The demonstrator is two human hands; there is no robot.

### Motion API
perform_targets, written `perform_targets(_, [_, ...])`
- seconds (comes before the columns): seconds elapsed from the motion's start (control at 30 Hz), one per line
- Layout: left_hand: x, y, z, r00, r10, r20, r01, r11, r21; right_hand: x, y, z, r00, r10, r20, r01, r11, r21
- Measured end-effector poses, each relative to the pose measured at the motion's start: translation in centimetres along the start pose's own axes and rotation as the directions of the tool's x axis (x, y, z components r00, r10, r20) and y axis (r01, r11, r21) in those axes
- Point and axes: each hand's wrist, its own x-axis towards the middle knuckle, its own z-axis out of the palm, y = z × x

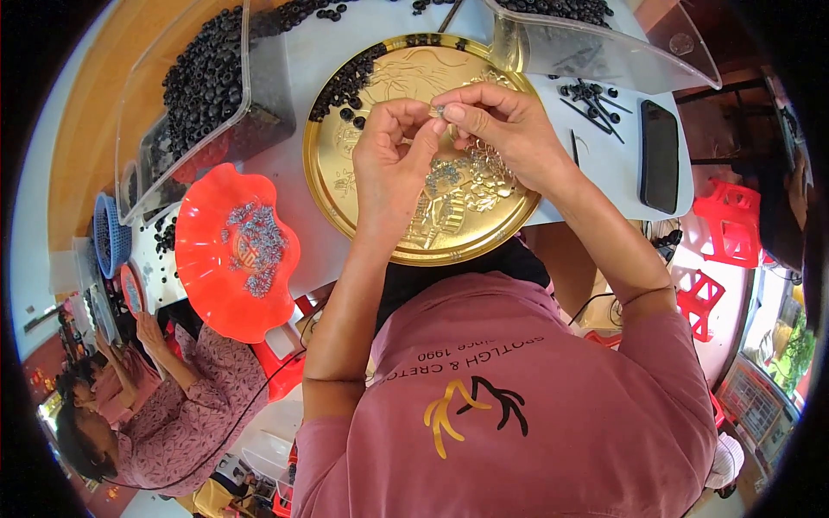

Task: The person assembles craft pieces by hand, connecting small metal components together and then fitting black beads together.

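Above the gold tray (325, 192), my R hand (516, 131) pinches a tiny grey bit (439, 110); L hand (390, 160) meets it, can't tell if gripping; best pinch lightly, low, so drops hit tray.

mostly bare table (611, 168) parts tray (345, 147) and phone (660, 157); a bin (635, 69) blocks beyond

The single head view looks steeply down from above the wearer's shirt (535, 363), facing the light blue table (600, 190). The left hand (390, 164), right hand (515, 129) and gold tray (406, 78) stand close, above centre. Fisheye coverage is wide; I note the room bending along both sides toward a dark circular border.
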Motion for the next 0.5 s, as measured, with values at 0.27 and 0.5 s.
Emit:
perform_targets(0.27, [0.0, 0.4, -0.6, 0.94, 0.329, 0.089, -0.338, 0.872, 0.355, 0.0, -0.9, -0.1, 0.999, 0.025, 0.033, -0.028, 0.996, 0.086])
perform_targets(0.5, [0.3, -0.2, -1.3, 0.937, 0.337, 0.089, -0.345, 0.859, 0.378, 0.2, -0.8, -0.1, 1.0, -0.017, 0.019, 0.018, 0.999, -0.044])
